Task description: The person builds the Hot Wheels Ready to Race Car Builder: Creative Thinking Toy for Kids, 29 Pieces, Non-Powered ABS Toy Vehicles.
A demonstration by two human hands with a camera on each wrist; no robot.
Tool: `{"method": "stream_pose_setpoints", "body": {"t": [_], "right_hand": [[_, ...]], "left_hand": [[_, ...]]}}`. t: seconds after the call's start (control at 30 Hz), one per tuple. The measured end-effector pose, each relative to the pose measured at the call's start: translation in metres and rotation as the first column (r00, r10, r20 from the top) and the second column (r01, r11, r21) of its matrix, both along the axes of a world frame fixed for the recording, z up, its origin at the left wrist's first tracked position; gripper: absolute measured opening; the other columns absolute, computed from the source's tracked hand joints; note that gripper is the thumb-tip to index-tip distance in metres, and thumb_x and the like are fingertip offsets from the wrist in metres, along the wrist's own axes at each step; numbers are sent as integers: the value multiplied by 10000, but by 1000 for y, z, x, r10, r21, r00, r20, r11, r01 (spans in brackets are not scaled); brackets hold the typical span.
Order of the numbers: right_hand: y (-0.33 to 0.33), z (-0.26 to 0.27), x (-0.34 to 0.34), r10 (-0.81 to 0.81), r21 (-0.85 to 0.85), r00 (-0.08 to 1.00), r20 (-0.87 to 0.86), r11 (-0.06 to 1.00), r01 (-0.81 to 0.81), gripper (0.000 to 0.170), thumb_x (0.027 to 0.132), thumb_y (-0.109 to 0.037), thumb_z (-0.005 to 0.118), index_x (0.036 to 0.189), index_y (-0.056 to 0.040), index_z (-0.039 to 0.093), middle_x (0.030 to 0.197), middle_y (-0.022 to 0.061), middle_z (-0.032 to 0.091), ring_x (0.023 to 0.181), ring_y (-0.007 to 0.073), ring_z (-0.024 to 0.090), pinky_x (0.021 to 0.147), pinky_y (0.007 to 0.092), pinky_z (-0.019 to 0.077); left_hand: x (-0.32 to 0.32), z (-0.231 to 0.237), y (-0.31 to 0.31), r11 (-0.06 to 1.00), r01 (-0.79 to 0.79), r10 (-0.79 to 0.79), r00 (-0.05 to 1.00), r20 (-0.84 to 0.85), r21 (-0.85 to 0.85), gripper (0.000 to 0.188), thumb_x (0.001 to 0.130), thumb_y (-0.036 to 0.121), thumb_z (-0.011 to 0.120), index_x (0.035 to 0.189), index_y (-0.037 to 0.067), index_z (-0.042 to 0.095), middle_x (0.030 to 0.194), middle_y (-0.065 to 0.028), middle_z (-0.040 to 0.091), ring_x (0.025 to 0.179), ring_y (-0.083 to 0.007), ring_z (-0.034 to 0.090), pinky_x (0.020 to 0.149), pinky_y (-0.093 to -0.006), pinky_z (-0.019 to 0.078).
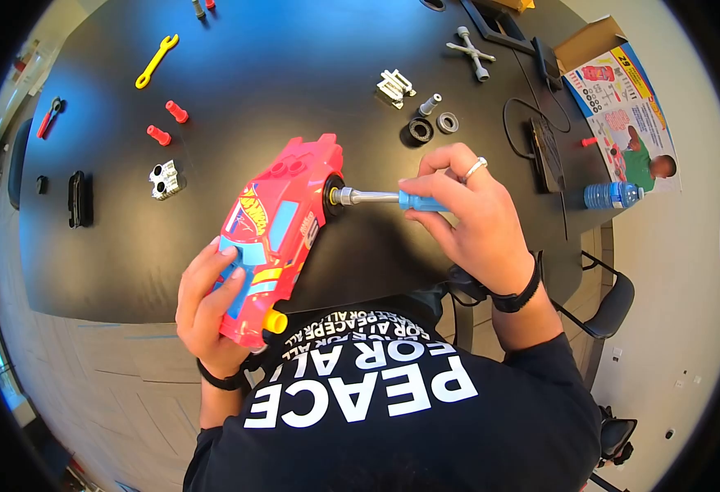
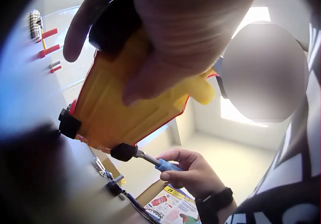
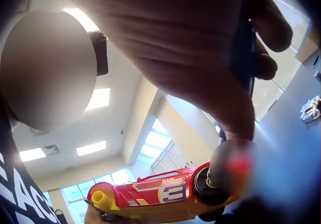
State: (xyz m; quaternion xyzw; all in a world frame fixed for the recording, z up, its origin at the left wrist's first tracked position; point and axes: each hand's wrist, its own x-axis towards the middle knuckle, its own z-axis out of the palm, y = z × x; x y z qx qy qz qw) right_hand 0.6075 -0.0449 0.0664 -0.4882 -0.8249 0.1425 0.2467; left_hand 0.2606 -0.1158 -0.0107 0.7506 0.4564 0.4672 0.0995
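Gripping toy car [image 1: 294,176] in curled left hand [image 1: 208,316], pinching blue-handled tool [image 1: 376,197] in right hand [image 1: 483,225]; might slip off wheel [image 1: 334,207] left of that hand, if tilted (glossy shell, too).

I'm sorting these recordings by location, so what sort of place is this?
Probably a meeting room or classroom, though I cannot tell which: it has a large dark table, a black chair beside it and rectangular ceiling lights.

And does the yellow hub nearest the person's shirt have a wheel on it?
No, the yellow hub sticks out bare from the red car.
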Motion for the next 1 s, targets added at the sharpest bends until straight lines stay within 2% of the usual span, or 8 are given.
{"method": "stream_pose_setpoints", "body": {"t": [0.13,0.4,0.53,0.6,0.7,0.8,0.9,1.0], "right_hand": [[0,-3,0,18,111,995,102,993,-29,360,916,-122,859,1245,-87,716,1059,80,696,849,311,690,716,440,555],[3,-13,7,-136,-319,988,-79,942,104,522,957,-209,857,1412,-69,643,1074,110,662,933,321,689,765,432,550],[-1,-5,-7,-93,-60,989,-112,994,86,534,955,-192,862,1422,-67,633,1010,115,708,866,325,706,752,431,553],[-1,-9,2,-159,-389,981,-108,915,105,599,954,-200,869,1478,-73,608,964,120,737,838,339,714,763,435,556],[-2,-8,-6,-82,-70,990,-117,995,74,617,970,-219,858,1511,-79,596,914,128,740,803,352,719,738,433,556],[-2,-2,-4,-205,-408,976,-70,899,160,653,967,-233,866,1530,-63,582,946,126,724,856,357,716,777,442,556],[-3,-14,-5,-120,-155,985,-124,983,100,637,973,-230,860,1520,-58,583,903,122,724,836,356,715,766,448,556],[-4,-5,-6,-184,-307,978,-103,941,145,647,974,-234,858,1528,-55,574,913,119,727,869,358,716,785,459,555]], "left_hand": [[9,2,0,997,-57,60,996,-64,50,453,756,190,1011,1125,67,780,1293,-164,792,1232,-466,755,1001,-505,626],[7,0,-1,996,-69,71,996,-47,49,455,754,181,1011,1128,70,777,1293,-169,792,1218,-481,758,986,-510,632],[6,0,-2,997,-64,67,996,-64,50,456,759,185,1009,1132,68,775,1294,-171,791,1224,-483,755,989,-511,630],[7,1,-3,996,-73,76,995,-64,48,457,764,192,1006,1139,68,775,1296,-171,790,1227,-485,753,992,-509,629],[6,2,-2,997,-59,63,995,-73,47,455,768,198,1004,1140,68,777,1294,-171,791,1225,-487,753,992,-509,628],[7,1,-2,997,-62,65,996,-68,48,458,765,204,1004,1140,69,779,1294,-173,791,1224,-487,753,993,-510,627],[7,2,-2,997,-58,60,996,-65,43,459,764,210,1005,1140,72,781,1293,-171,792,1224,-486,754,992,-511,626],[8,2,-3,997,-67,71,995,-76,48,461,764,215,1007,1141,75,782,1293,-169,792,1223,-484,754,992,-510,626]]}}
